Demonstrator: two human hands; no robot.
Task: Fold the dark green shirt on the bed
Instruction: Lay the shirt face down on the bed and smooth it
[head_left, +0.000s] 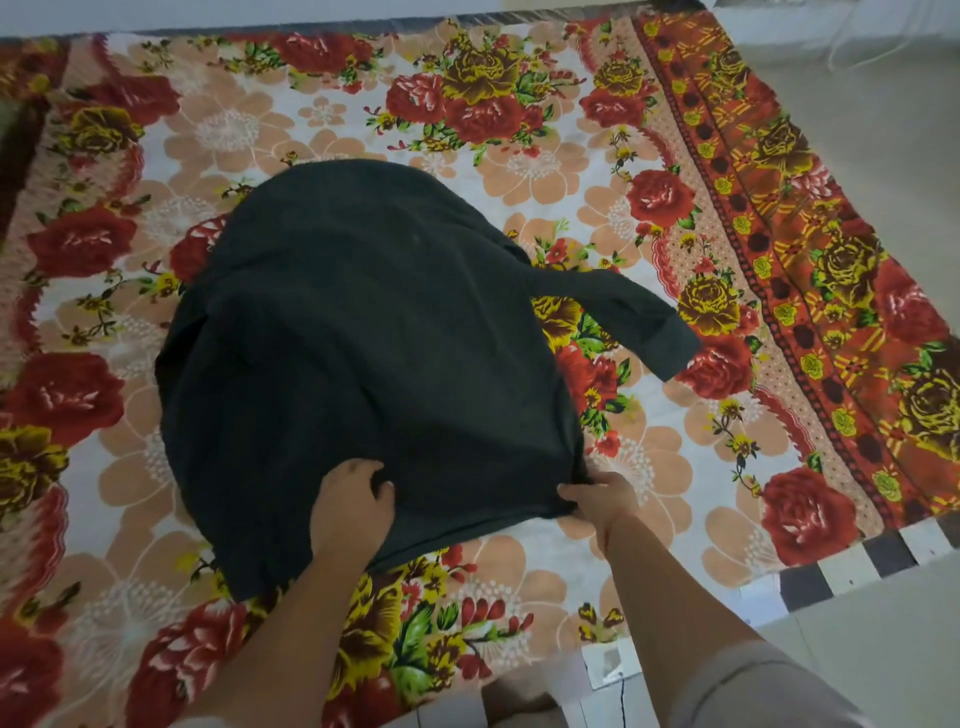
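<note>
Bed in front of me, checkered mattress edge showing at 5 o'clock. Floral sheet covers it: red and yellow roses on white and peach, with a dark red patterned border down the 3 o'clock side. Dark green shirt lies on the sheet mid-bed, hem nearest me at 6, far end toward 12. One sleeve is spread flat toward 3.

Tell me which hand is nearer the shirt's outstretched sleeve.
Right. The right hand pinches the dark green shirt at its hem, on the same side as the sleeve; the left hand grips the hem farther left, toward the middle.
</note>
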